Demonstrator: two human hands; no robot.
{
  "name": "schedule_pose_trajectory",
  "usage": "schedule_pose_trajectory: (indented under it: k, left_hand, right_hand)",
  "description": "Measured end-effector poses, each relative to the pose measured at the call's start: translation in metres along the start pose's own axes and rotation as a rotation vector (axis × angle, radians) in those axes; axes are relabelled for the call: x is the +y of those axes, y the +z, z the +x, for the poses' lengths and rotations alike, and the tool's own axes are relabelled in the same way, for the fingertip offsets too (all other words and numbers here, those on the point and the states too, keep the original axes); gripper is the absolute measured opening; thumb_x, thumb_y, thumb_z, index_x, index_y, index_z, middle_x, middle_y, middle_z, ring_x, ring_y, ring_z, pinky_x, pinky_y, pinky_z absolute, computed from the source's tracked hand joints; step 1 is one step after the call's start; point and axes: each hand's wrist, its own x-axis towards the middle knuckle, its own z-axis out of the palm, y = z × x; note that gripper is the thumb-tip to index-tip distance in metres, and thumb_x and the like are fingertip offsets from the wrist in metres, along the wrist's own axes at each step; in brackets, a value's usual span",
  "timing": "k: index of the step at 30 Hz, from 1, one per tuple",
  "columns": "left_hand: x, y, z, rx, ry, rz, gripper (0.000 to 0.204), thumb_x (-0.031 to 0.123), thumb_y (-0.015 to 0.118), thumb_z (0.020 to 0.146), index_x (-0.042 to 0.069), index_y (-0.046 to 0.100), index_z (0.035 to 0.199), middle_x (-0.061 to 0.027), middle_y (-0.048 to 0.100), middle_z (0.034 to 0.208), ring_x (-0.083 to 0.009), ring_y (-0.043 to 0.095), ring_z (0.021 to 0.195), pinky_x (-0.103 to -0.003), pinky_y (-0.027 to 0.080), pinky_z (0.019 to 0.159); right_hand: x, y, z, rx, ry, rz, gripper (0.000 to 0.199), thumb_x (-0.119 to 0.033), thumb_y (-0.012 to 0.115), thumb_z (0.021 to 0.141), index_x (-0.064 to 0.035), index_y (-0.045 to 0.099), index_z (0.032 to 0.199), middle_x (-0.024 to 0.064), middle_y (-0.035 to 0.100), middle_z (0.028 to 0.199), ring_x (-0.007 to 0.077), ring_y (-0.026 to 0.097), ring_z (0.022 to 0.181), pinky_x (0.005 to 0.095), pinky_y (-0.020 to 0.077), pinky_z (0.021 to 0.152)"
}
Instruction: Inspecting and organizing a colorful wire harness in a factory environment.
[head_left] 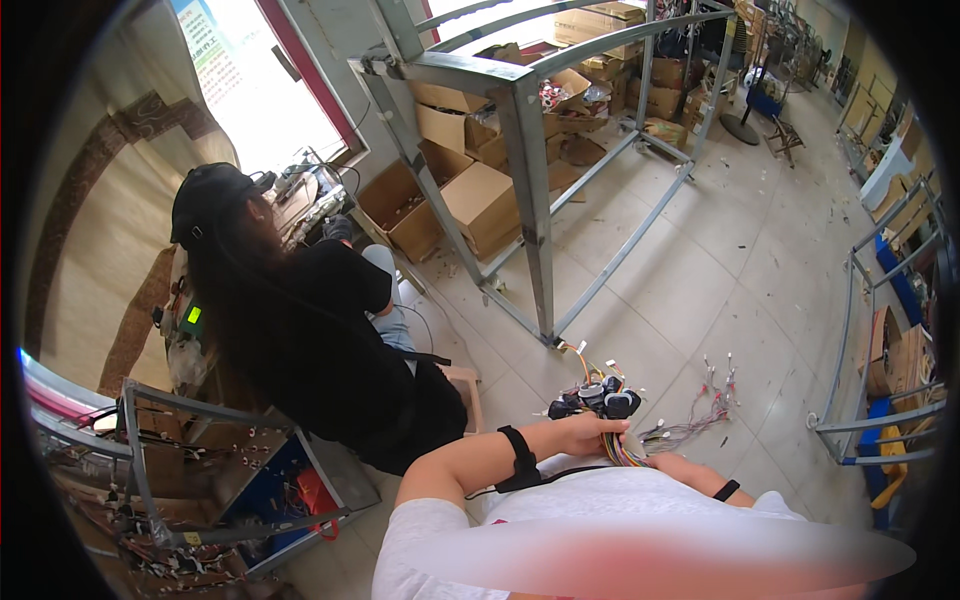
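My left hand is closed around a wire harness of many coloured wires, held in front of my chest. A cluster of black connectors sticks up from the top of the bundle. Thin grey and red wires with small end plugs trail off to the right over the floor. My right hand lies against the lower right of the bundle; only its back shows and its fingers are hidden. Both wrists wear black bands.
A person in black clothes and a black cap sits at a cluttered workbench just to my left. A grey metal frame stands ahead on the tiled floor, with open cardboard boxes behind it. Metal racks line the right side.
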Motion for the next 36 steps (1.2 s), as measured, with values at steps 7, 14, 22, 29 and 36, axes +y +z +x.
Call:
schedule_pose_trajectory:
  k: [7, 14, 22, 29, 36]
  left_hand:
    - [0.001, 0.000, 0.003, -0.008, -0.004, -0.004, 0.016, 0.022, 0.061, 0.090, 0.008, 0.057, 0.095, -0.0021, 0.060, 0.084, -0.0172, 0.059, 0.082, -0.036, 0.048, 0.086]
    - [0.002, 0.007, 0.000, -0.005, 0.004, -0.017, 0.016, 0.022, 0.061, 0.090, 0.008, 0.057, 0.094, -0.0023, 0.059, 0.084, -0.0169, 0.058, 0.083, -0.036, 0.047, 0.087]
    - [0.002, 0.003, 0.004, -0.003, -0.005, -0.034, 0.016, 0.022, 0.062, 0.089, 0.007, 0.056, 0.095, -0.0025, 0.058, 0.084, -0.0169, 0.058, 0.083, -0.035, 0.047, 0.086]
    - [0.007, 0.005, 0.000, 0.026, -0.004, -0.041, 0.015, 0.021, 0.061, 0.090, 0.008, 0.056, 0.094, -0.0024, 0.059, 0.083, -0.0173, 0.058, 0.082, -0.036, 0.048, 0.085]
    - [0.009, -0.004, -0.001, -0.050, 0.025, 0.019, 0.013, 0.024, 0.056, 0.093, 0.013, 0.056, 0.100, 0.0015, 0.058, 0.086, -0.0120, 0.055, 0.085, -0.032, 0.044, 0.085]
  right_hand:
    - [-0.004, -0.004, -0.004, 0.024, 0.008, -0.010, 0.059, -0.058, 0.064, 0.069, -0.0209, 0.062, 0.114, 0.0149, 0.066, 0.100, 0.0344, 0.062, 0.091, 0.0415, 0.0477, 0.077]
    - [0.005, -0.003, 0.000, 0.003, 0.008, -0.026, 0.058, -0.059, 0.063, 0.069, -0.0214, 0.062, 0.113, 0.0141, 0.066, 0.101, 0.0339, 0.062, 0.092, 0.0411, 0.0479, 0.077]
    - [0.014, -0.002, 0.007, -0.008, -0.002, -0.042, 0.056, -0.056, 0.064, 0.069, -0.0213, 0.062, 0.113, 0.0145, 0.066, 0.101, 0.0346, 0.062, 0.091, 0.0421, 0.0480, 0.077]
    - [0.010, -0.008, 0.008, -0.022, -0.013, -0.031, 0.056, -0.054, 0.065, 0.069, -0.0209, 0.062, 0.114, 0.0156, 0.066, 0.100, 0.0352, 0.062, 0.091, 0.0424, 0.0480, 0.077]
    - [0.019, -0.006, 0.020, -0.043, -0.080, -0.081, 0.054, -0.049, 0.066, 0.070, -0.0164, 0.062, 0.113, 0.0172, 0.066, 0.100, 0.0355, 0.062, 0.091, 0.0415, 0.0478, 0.078]
